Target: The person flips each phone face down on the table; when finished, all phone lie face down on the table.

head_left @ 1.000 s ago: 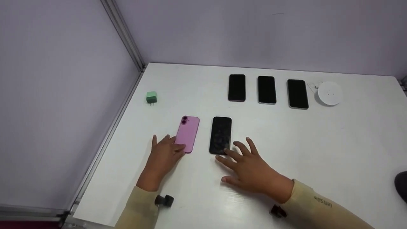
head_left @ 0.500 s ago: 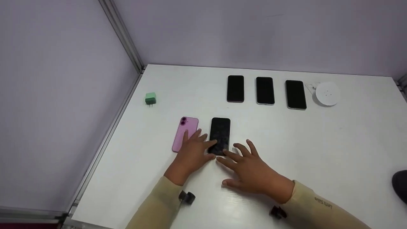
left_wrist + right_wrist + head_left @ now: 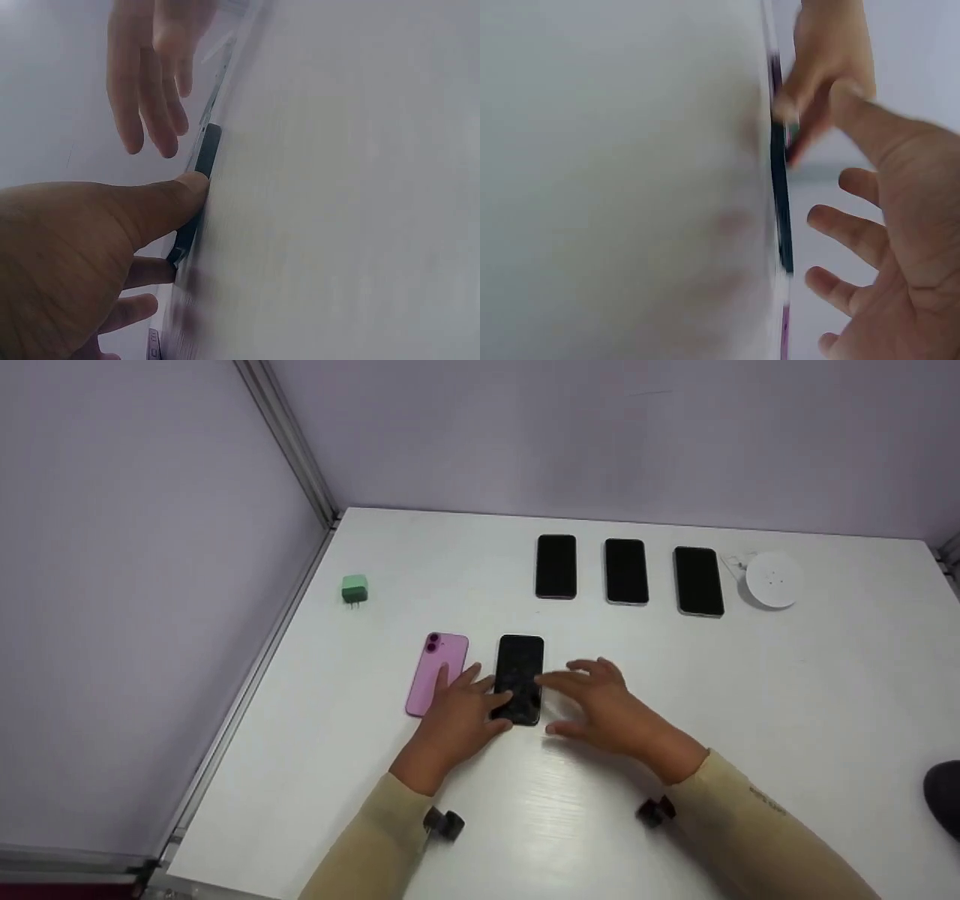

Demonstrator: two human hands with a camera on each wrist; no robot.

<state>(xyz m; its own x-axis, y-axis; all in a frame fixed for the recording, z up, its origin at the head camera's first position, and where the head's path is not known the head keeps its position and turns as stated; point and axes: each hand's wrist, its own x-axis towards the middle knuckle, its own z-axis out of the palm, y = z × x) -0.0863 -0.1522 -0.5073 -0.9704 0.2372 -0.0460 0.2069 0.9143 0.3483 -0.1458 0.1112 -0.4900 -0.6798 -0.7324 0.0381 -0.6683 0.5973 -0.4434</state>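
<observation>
A black smartphone [image 3: 520, 660] lies screen up near the middle of the white table. My left hand [image 3: 457, 720] holds its lower left corner, thumb at the bottom edge and index finger over the screen; in the left wrist view the thumb [image 3: 161, 206] presses the phone's edge. The other left fingers spread over a pink smartphone [image 3: 429, 679], which lies back up with its cameras at the far end. My right hand [image 3: 607, 701] hovers by the black phone's right edge, fingers loosely bent and holding nothing; in the right wrist view they look apart from it.
Three more dark-screened smartphones stand in a row at the back: left [image 3: 556, 567], middle [image 3: 626, 571] and right [image 3: 699, 581]. Beside them is a round white disc [image 3: 772, 580]. A green plug charger [image 3: 355, 589] sits at the left. A dark object [image 3: 943, 795] shows at the right edge.
My left hand moved right from the pink phone to the black phone's lower corner. My right hand lifted off that corner and shifted up along its right side.
</observation>
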